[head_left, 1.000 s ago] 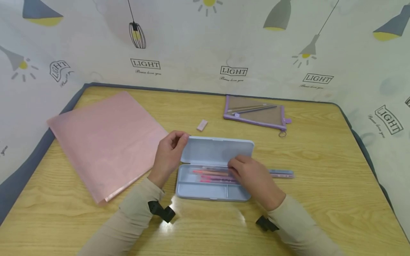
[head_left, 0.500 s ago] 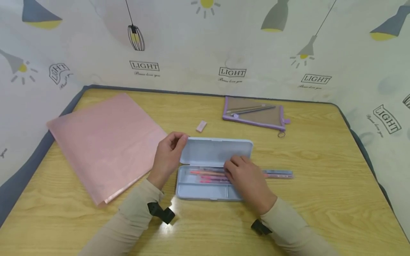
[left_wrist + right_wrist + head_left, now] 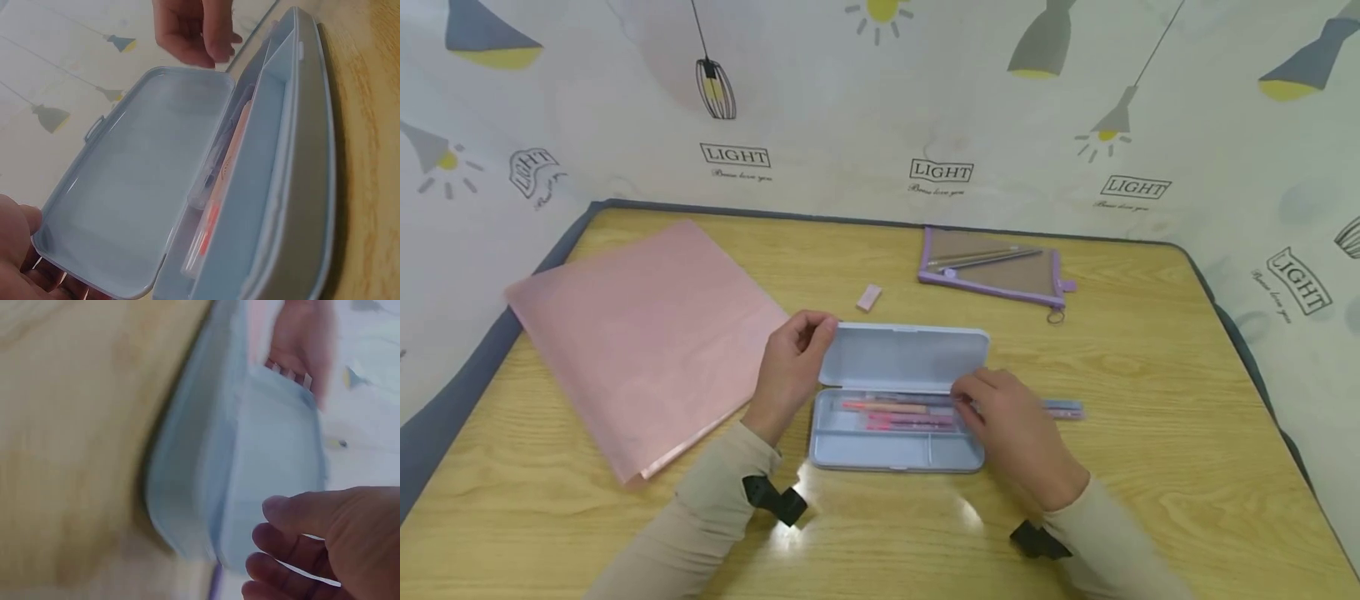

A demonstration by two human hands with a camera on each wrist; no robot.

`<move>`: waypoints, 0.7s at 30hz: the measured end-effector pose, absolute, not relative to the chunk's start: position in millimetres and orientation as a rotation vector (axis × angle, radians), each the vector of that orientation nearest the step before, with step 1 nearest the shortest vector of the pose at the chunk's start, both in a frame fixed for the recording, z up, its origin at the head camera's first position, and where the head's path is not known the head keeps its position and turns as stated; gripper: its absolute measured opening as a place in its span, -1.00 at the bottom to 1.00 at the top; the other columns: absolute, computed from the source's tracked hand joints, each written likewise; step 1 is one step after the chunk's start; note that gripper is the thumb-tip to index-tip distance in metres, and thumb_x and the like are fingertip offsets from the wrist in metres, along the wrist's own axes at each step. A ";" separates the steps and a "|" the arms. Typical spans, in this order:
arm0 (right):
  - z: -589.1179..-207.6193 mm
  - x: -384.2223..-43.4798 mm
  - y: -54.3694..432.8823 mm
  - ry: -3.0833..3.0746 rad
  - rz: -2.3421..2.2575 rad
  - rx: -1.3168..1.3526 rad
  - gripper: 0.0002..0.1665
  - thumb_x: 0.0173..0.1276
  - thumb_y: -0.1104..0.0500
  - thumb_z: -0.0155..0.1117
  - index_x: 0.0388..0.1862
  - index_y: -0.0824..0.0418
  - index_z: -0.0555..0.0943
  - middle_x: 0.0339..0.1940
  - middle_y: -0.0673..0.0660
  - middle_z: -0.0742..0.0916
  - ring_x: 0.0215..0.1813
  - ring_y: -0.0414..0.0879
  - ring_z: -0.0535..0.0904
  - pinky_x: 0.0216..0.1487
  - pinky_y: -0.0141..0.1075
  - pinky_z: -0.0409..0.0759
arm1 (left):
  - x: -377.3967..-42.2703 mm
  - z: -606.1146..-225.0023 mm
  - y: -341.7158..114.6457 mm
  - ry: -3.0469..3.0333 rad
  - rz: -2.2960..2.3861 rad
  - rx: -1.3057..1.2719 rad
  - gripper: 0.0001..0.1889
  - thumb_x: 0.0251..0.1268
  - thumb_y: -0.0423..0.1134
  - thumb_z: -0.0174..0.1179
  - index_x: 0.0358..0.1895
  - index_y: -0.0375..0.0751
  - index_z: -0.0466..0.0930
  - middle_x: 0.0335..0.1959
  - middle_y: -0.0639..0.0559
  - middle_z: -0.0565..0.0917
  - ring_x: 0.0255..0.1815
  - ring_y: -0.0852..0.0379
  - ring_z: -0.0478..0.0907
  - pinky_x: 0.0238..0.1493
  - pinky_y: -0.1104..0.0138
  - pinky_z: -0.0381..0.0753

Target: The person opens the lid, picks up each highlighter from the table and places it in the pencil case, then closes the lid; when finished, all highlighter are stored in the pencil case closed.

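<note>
A pale blue pencil case (image 3: pixel 887 446) lies open on the wooden table, its lid (image 3: pixel 902 358) tilted up at the back. My left hand (image 3: pixel 793 367) grips the lid's left end; the left wrist view shows the hand (image 3: pixel 15 250) behind the lid (image 3: pixel 137 181). Several pink and orange pens (image 3: pixel 895 412) lie in the long back compartment, and the pens (image 3: pixel 212 212) show close up. My right hand (image 3: pixel 1007 425) hovers over the case's right end, fingers loosely curled and holding nothing in the right wrist view (image 3: pixel 312 544). Two more pens (image 3: pixel 1063 408) lie on the table just right of it.
A large pink folder (image 3: pixel 647 333) covers the table's left part. A small pink eraser (image 3: pixel 869 297) lies behind the case. A purple-edged mesh pouch (image 3: pixel 992 271) with pens inside sits at the back right. A patterned backdrop surrounds the table.
My right hand has drawn back to the right, off the pens in the case and over its right end. The left hand keeps its hold on the lid.
</note>
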State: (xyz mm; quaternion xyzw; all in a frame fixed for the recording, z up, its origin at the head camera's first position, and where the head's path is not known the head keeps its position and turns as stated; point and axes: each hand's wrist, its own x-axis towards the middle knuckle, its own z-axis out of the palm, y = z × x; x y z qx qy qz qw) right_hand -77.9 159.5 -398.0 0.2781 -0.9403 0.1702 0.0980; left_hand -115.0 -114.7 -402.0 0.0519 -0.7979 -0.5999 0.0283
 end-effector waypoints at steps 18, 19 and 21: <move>-393.3 -107.5 282.8 -3.233 0.697 0.394 -0.76 0.42 0.07 0.28 -0.11 0.21 0.68 -0.22 0.12 0.72 -0.21 -0.03 0.59 -0.24 -0.15 0.54 | -115.4 -403.1 -114.4 -2.446 -1.857 0.159 -0.71 0.51 -0.08 0.08 -0.04 -0.24 0.63 -0.22 -0.11 0.63 -0.32 0.15 0.42 -0.29 0.41 0.42; -395.3 -108.0 284.6 -3.243 0.697 0.392 -0.76 0.41 0.06 0.29 -0.12 0.21 0.68 -0.22 0.12 0.72 -0.20 -0.03 0.59 -0.22 -0.13 0.55 | -115.4 -403.1 -114.0 -2.445 -1.856 0.160 -0.71 0.51 -0.08 0.08 -0.04 -0.24 0.63 -0.22 -0.11 0.63 -0.32 0.16 0.42 -0.29 0.42 0.42; -398.4 -109.0 286.6 -3.253 0.707 0.394 -0.77 0.40 0.07 0.31 -0.14 0.21 0.68 -0.22 0.12 0.72 -0.20 -0.03 0.60 -0.18 -0.10 0.56 | -115.3 -403.2 -113.7 -2.445 -1.856 0.164 -0.70 0.51 -0.08 0.08 -0.04 -0.24 0.63 -0.21 -0.11 0.63 -0.31 0.16 0.42 -0.28 0.42 0.42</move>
